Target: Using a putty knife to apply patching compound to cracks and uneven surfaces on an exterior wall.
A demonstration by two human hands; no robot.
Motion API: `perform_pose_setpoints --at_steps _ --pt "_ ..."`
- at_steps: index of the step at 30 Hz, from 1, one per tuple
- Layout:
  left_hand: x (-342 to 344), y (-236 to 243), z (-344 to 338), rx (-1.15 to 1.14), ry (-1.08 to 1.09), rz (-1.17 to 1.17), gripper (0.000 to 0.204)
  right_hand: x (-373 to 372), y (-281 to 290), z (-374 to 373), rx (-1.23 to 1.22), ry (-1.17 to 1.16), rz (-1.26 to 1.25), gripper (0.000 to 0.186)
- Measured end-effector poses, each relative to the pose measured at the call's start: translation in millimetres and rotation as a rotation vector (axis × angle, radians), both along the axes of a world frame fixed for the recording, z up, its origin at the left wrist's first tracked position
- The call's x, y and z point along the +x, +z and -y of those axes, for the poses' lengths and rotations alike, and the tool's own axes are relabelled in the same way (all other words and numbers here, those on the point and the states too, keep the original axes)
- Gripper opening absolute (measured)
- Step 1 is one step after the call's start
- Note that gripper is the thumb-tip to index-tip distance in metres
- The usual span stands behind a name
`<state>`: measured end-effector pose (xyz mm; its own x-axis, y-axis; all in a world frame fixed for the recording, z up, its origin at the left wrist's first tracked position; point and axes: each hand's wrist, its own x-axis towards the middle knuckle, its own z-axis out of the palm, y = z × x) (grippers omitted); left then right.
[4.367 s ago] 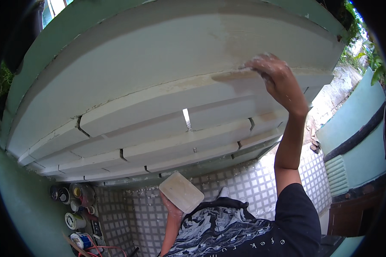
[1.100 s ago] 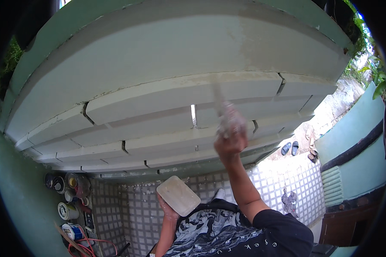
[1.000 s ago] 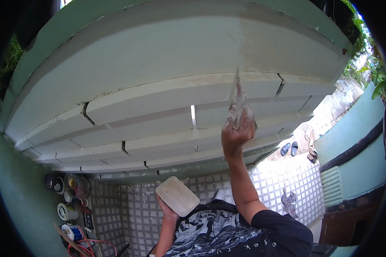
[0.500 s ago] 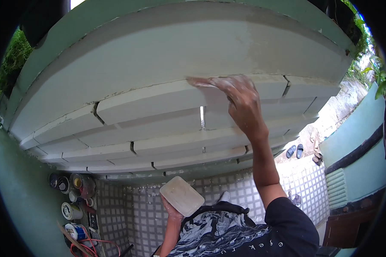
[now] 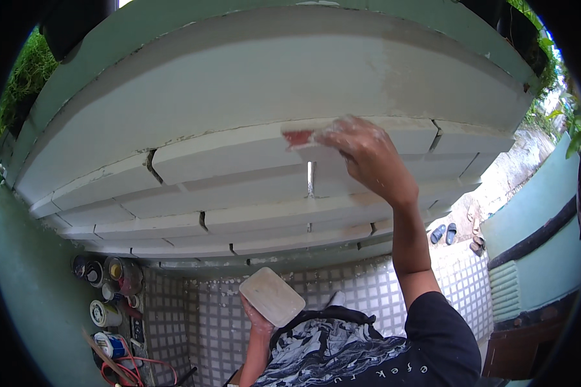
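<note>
My right hand (image 5: pixel 360 153) is closed around a blurred, flat scraper-like tool (image 5: pixel 298 137) with a reddish face, held at the upper white ledge (image 5: pixel 219 149) of the wall, just below a cracked seam and above a narrow gap. White residue coats my fingers. Low by my body, my left hand (image 5: pixel 256 315) grips a pale rectangular plastic tub (image 5: pixel 271 294), whose surface seen from above is beige and smooth.
Tubs and cans (image 5: pixel 107 313) line the green left wall beside orange hose or cable (image 5: pixel 155 361). Sandals (image 5: pixel 444 233) lie at the bright opening on the right. A pale green low wall (image 5: pixel 529 213) and plants (image 5: pixel 564 103) border it. Tiled floor (image 5: pixel 168 322) lies below.
From farther right 4.4 seconds ago, my right hand has come leftward along the ledge; a second ago the tool pointed up, now leftward. The view shifted slightly. My left hand keeps the tub low.
</note>
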<state>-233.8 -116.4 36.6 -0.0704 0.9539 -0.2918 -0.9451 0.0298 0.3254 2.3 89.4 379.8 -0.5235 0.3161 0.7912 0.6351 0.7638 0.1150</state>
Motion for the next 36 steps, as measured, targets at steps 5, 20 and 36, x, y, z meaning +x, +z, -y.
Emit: perform_pose_setpoints --at_steps 5,20,36 --pt "13.7 27.6 6.2 0.038 -0.011 -0.261 0.070 15.6 -12.8 45.2 -0.372 0.327 -0.120 0.034" --pt "38.1 -19.5 -30.9 0.109 -0.102 -0.168 0.067 -29.9 -207.9 162.7 -1.276 0.124 -0.334 0.062" --pt "101.4 2.3 -34.2 0.040 -0.531 0.007 0.071 6.8 -254.0 218.8 -1.250 -0.123 -0.466 0.051"
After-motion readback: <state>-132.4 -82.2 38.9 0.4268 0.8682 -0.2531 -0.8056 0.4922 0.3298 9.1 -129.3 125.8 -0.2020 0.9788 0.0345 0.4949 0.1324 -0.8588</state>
